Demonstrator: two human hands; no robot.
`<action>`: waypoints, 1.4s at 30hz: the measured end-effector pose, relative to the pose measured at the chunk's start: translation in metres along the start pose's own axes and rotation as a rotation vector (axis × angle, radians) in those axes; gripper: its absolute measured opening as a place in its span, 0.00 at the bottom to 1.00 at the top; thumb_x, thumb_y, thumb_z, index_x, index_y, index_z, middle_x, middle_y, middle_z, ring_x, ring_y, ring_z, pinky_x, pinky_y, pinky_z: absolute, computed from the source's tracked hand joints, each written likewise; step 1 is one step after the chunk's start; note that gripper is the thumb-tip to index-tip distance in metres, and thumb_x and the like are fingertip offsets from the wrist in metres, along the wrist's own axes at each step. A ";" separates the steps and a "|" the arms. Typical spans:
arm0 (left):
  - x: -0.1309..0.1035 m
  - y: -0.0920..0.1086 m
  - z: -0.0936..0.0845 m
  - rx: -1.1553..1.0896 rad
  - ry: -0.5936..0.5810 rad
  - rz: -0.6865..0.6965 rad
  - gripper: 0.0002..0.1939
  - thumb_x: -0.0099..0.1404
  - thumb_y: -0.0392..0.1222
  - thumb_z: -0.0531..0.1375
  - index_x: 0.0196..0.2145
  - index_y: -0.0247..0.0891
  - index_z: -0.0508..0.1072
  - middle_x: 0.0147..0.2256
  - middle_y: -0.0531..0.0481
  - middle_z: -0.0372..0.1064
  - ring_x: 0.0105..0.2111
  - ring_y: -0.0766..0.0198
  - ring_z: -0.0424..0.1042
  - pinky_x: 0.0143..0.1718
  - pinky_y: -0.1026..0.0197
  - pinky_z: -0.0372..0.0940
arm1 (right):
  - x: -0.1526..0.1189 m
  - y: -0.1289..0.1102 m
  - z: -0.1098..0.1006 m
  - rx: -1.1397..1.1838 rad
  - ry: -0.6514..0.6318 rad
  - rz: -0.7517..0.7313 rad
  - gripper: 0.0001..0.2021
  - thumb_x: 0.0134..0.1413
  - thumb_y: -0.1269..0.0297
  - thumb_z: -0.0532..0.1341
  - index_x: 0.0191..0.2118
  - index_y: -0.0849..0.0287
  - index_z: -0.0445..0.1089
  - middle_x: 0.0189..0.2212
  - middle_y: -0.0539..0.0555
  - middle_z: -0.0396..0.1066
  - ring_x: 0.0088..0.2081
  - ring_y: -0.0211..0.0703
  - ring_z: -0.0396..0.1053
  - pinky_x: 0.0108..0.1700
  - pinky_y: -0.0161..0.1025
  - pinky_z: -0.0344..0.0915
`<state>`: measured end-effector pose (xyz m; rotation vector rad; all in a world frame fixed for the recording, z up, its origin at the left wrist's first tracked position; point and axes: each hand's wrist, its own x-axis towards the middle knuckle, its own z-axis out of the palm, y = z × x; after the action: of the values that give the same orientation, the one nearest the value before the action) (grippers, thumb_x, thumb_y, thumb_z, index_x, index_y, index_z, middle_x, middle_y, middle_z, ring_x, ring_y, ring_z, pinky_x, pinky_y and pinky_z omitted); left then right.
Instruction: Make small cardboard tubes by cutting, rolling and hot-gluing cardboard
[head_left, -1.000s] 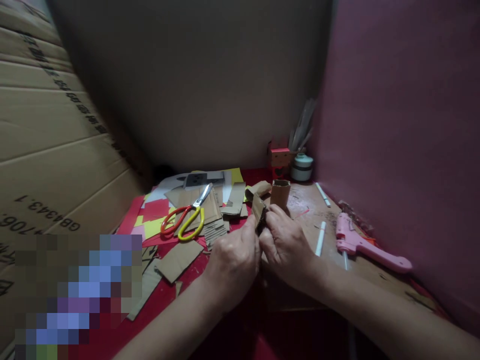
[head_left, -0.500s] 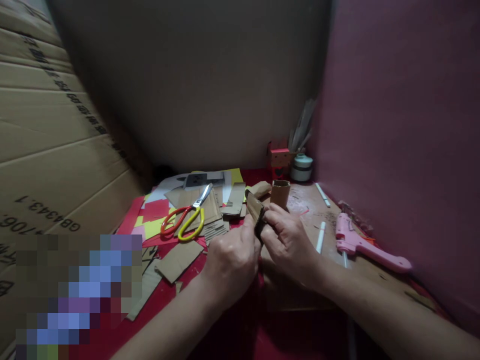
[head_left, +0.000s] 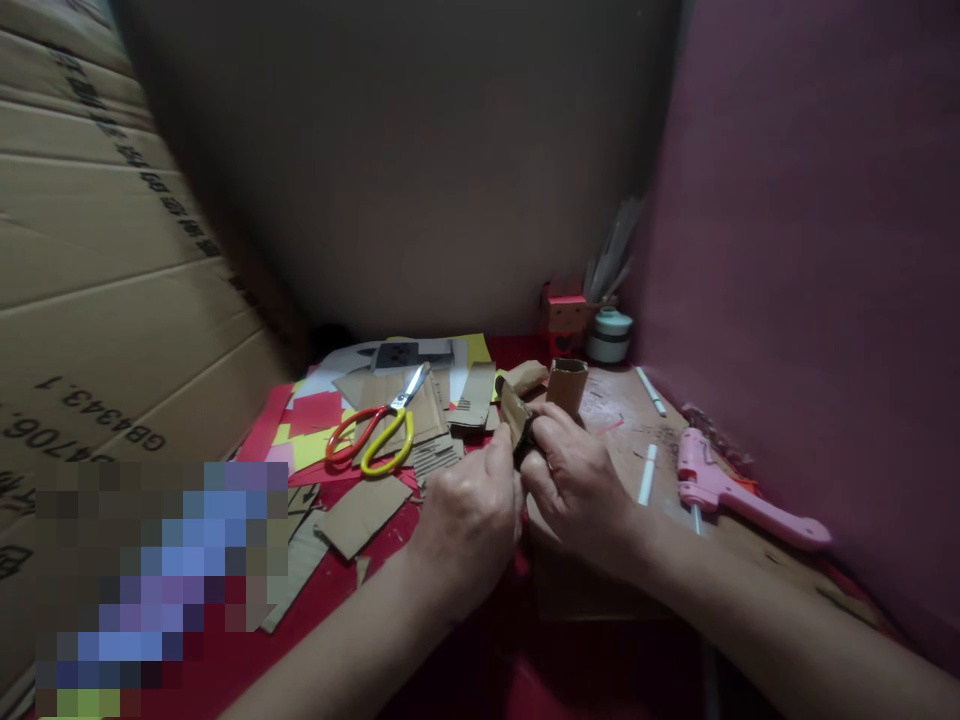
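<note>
Between my two hands is a small bent piece of cardboard [head_left: 514,412], tilted upright. My left hand [head_left: 471,510] is closed on its near left side, thumb pressed against it. My right hand [head_left: 574,470] pinches its right edge with curled fingers. The lower part of the piece is hidden by my hands. Just behind my right hand stands a short cardboard tube [head_left: 568,385]. Scissors [head_left: 382,425] with one red and one yellow handle lie to the left on cardboard scraps [head_left: 367,515].
A pink glue gun [head_left: 739,490] and white glue sticks [head_left: 648,474] lie on the board at right. A small cardboard figure [head_left: 565,318] and a pale green jar [head_left: 608,336] stand at the back. A large carton [head_left: 97,280] leans at left; a purple panel [head_left: 810,250] rises at right.
The cardboard piece has turned slightly between my hands, showing more of its face. Both hands keep their hold. The whole view has shifted a little.
</note>
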<state>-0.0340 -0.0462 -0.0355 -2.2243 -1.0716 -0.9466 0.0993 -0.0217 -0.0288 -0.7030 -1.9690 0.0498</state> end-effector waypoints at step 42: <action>0.004 0.000 -0.014 0.053 0.114 0.065 0.16 0.62 0.30 0.52 0.44 0.13 0.67 0.23 0.39 0.71 0.23 0.60 0.71 0.24 0.59 0.70 | 0.003 -0.010 -0.008 0.125 0.026 0.138 0.08 0.52 0.74 0.47 0.30 0.61 0.62 0.25 0.52 0.61 0.27 0.38 0.59 0.30 0.37 0.58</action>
<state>-0.0374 -0.0532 -0.0233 -2.1226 -0.9565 -0.9927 0.1003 -0.0307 -0.0189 -0.7516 -1.8725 0.2442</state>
